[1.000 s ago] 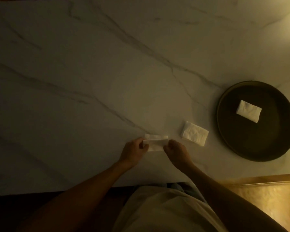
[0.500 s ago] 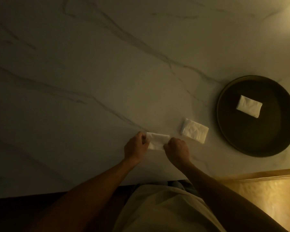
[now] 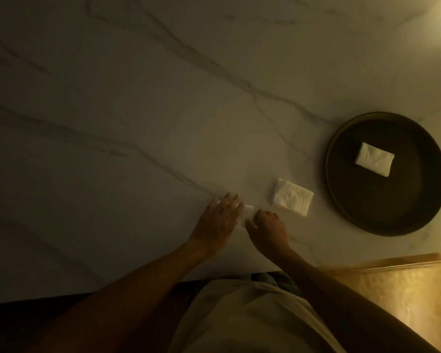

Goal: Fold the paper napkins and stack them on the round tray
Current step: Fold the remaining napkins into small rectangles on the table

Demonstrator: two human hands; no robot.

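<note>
A small white paper napkin (image 3: 247,210) lies on the marble table near the front edge, mostly covered. My left hand (image 3: 218,221) lies flat on it with fingers spread, pressing it down. My right hand (image 3: 267,229) is curled at the napkin's right end, fingertips on its edge. A second folded white napkin (image 3: 292,196) lies just to the right of my hands. The dark round tray (image 3: 341,200) sits at the right, with one folded napkin (image 3: 374,159) lying in it.
The white veined marble table (image 3: 138,123) stretches far and left. Its front edge runs just below my wrists. A lit golden surface (image 3: 405,289) lies lower right, beyond the table's corner.
My left hand went from pinching the napkin's left end to lying flat over it. The napkin now shows much smaller between my hands. The right hand barely shifted.
</note>
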